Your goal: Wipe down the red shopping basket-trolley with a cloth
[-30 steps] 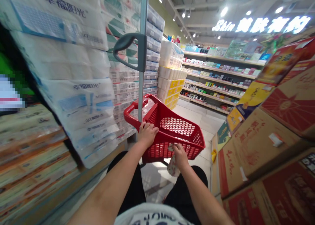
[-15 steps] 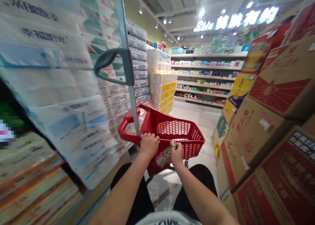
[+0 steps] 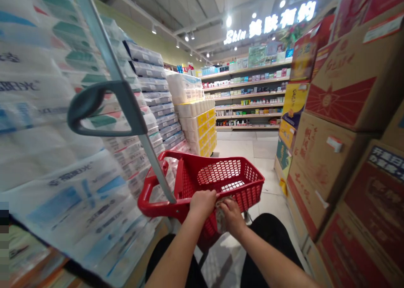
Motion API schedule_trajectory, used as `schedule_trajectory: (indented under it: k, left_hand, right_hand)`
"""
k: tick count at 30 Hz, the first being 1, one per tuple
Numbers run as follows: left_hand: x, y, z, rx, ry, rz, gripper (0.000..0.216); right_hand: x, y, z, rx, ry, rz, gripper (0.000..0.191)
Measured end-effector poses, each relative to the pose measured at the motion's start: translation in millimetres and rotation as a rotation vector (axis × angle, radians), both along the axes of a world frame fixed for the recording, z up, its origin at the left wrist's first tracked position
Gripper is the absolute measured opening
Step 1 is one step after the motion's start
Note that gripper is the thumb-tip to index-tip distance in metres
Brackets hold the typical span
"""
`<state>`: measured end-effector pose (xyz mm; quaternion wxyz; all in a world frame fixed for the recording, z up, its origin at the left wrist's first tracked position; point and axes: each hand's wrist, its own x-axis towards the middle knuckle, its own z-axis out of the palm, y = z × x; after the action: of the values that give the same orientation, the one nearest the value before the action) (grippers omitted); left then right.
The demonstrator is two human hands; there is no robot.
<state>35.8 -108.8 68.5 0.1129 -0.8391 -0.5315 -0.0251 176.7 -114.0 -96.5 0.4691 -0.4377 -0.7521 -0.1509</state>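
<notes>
A red shopping basket cart [image 3: 251,195] with perforated walls stands in front of my knees, with no goods visible inside. My left hand [image 3: 202,204] is closed over its near rim. Just right of it, my right hand [image 3: 233,215] has its fingers bent around a pale patterned cloth [image 3: 220,221], against the near side of the basket. Part of the cloth is hidden by the fingers. A grey pull handle [image 3: 124,107] on a metal pole leans up and left from the cart's handle end.
Wrapped paper packs [image 3: 78,183] are stacked close on the left. Cardboard cartons [image 3: 318,162] line the right side. Yellow-and-white packs [image 3: 202,128] stand beyond the cart. A tiled floor [image 3: 249,147] runs toward shelves [image 3: 246,95] of small goods at the back.
My right hand has brought the cloth against the basket's near side, closer to my left hand. The pull handle and cart handle sit farther left and lower in view.
</notes>
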Motion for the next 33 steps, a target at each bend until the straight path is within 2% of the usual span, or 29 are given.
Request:
schedule_trajectory:
  k: [4, 8, 11, 14, 18, 22, 26, 30, 33]
  left_hand:
    - [-4, 3, -16.5, 0.156, 0.010, -0.101, 0.033]
    - [-8, 7, -46.3, 0.318, -0.049, -0.078, 0.049]
    - [-9, 11, -67.2, 0.407, -0.123, -0.033, 0.053]
    - [-9, 15, -78.7, 0.440, -0.167, -0.015, 0.051]
    - [-14, 19, -81.2, 0.430, -0.204, 0.001, 0.053]
    - [-18, 20, -76.7, 0.404, -0.237, 0.030, 0.056]
    - [-20, 18, -70.9, 0.382, -0.258, 0.043, 0.061]
    - [-21, 17, -68.0, 0.366, -0.263, 0.041, 0.060]
    - [-21, 16, -67.4, 0.352, -0.267, 0.053, 0.059]
  right_hand:
    - [3, 4, 5.6, -0.104, 0.036, -0.027, 0.032]
    - [6, 7, 15.4, -0.160, 0.112, -0.088, 0.027]
    - [4, 14, 19.8, -0.146, 0.167, -0.035, 0.030]
    - [0, 22, 18.0, -0.135, 0.148, 0.054, 0.023]
    - [-6, 28, 16.9, -0.107, 0.134, 0.088, 0.021]
    - [-9, 33, 16.4, -0.055, 0.089, 0.032, 0.025]
    - [-7, 35, 8.4, -0.119, -0.050, 0.022, 0.017]
    - [-8, 35, 8.6, -0.118, -0.058, 0.028, 0.023]
    - [-6, 36, 10.8, -0.136, -0.112, 0.021, 0.020]
